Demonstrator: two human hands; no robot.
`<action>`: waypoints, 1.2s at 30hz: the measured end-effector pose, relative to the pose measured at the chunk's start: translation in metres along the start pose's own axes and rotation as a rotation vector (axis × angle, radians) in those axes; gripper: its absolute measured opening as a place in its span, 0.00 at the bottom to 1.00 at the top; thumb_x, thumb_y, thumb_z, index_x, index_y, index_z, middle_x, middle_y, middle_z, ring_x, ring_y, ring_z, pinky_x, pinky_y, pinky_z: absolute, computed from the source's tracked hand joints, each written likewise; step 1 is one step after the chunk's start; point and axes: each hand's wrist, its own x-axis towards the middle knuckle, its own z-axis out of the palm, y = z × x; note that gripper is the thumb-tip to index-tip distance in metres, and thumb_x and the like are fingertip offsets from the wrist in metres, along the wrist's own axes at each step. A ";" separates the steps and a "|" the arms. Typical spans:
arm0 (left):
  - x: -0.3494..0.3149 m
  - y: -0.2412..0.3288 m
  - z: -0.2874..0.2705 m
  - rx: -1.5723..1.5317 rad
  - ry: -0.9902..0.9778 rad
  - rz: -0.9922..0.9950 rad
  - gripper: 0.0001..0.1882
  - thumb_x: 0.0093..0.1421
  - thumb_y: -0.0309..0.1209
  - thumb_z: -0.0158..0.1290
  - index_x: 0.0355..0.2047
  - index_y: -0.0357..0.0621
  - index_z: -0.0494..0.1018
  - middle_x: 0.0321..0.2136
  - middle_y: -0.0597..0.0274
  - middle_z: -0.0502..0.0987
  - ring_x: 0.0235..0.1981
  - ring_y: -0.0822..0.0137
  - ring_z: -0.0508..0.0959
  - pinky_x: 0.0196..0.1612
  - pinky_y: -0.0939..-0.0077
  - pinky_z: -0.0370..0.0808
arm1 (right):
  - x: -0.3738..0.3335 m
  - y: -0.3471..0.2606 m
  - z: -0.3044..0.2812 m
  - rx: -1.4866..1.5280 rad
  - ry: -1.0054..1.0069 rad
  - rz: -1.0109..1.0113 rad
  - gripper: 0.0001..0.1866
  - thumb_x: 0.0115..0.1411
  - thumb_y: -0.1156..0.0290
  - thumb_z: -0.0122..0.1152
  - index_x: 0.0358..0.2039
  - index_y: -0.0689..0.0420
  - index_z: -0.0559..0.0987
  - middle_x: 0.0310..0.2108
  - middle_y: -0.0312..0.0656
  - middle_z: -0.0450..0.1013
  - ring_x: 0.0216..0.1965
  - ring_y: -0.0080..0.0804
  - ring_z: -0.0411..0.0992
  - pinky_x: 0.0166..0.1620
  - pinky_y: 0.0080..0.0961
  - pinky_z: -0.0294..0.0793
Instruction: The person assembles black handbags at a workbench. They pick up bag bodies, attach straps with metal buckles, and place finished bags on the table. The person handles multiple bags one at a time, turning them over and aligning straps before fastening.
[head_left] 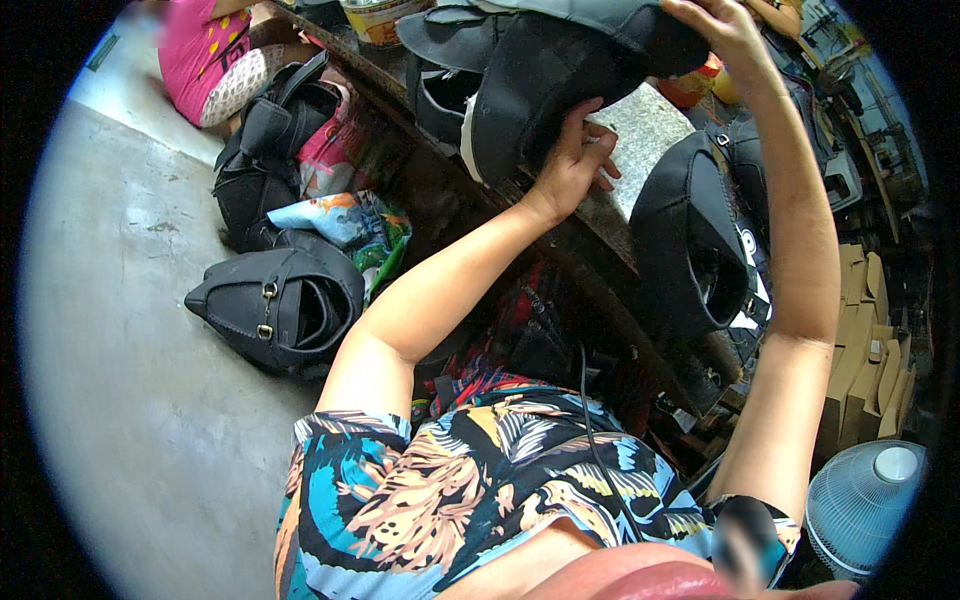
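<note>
In apparent positioning, the right hand (728,30) grasps the black shoe upper (565,75) over the tabletop (652,130), while the left hand (575,170), its fingers' grip unclear, should steady the lower edge.

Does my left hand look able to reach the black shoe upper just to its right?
Likely yes: your left hand looks partly open, and only pale tabletop shows between it and the black shoe upper. Your right hand grips the raised black upper; depth is hard to judge.
</note>
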 end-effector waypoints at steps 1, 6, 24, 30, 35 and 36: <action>-0.001 -0.001 -0.001 0.087 -0.020 0.003 0.31 0.71 0.37 0.47 0.68 0.44 0.48 0.48 0.48 0.72 0.33 0.62 0.80 0.32 0.71 0.79 | 0.001 -0.004 -0.004 0.144 0.022 0.032 0.10 0.60 0.67 0.67 0.36 0.58 0.78 0.31 0.30 0.74 0.33 0.17 0.70 0.37 0.18 0.69; 0.000 -0.003 -0.004 0.078 -0.009 -0.019 0.28 0.70 0.36 0.48 0.65 0.42 0.53 0.48 0.49 0.73 0.35 0.62 0.80 0.35 0.70 0.79 | -0.001 -0.016 -0.043 0.192 0.126 0.072 0.09 0.61 0.64 0.64 0.35 0.56 0.78 0.27 0.27 0.73 0.29 0.14 0.68 0.33 0.15 0.66; -0.029 0.082 -0.007 1.248 0.006 0.545 0.21 0.53 0.35 0.65 0.45 0.43 0.75 0.35 0.56 0.80 0.39 0.54 0.80 0.42 0.64 0.75 | -0.077 -0.022 -0.115 -0.156 0.126 -0.043 0.18 0.65 0.57 0.62 0.51 0.53 0.79 0.45 0.32 0.74 0.45 0.20 0.71 0.50 0.21 0.68; -0.011 0.107 0.001 1.019 -0.075 0.687 0.12 0.59 0.29 0.61 0.42 0.38 0.77 0.35 0.50 0.81 0.34 0.54 0.83 0.36 0.66 0.78 | -0.145 -0.050 -0.122 -0.432 0.339 -0.232 0.16 0.61 0.68 0.65 0.49 0.55 0.78 0.48 0.40 0.77 0.51 0.33 0.74 0.59 0.34 0.67; 0.037 0.131 -0.022 0.362 -0.049 0.231 0.09 0.63 0.26 0.58 0.42 0.35 0.79 0.39 0.57 0.83 0.35 0.66 0.84 0.39 0.73 0.81 | -0.157 -0.085 -0.103 -0.583 -0.149 -0.619 0.13 0.53 0.70 0.68 0.40 0.54 0.78 0.48 0.41 0.79 0.56 0.42 0.73 0.66 0.51 0.59; 0.046 0.133 -0.028 -0.104 -0.109 0.027 0.08 0.63 0.24 0.57 0.42 0.34 0.79 0.40 0.58 0.83 0.36 0.67 0.83 0.40 0.74 0.81 | -0.163 -0.087 -0.094 -0.665 -0.181 -0.569 0.13 0.52 0.68 0.69 0.38 0.54 0.77 0.48 0.41 0.80 0.57 0.44 0.73 0.67 0.54 0.56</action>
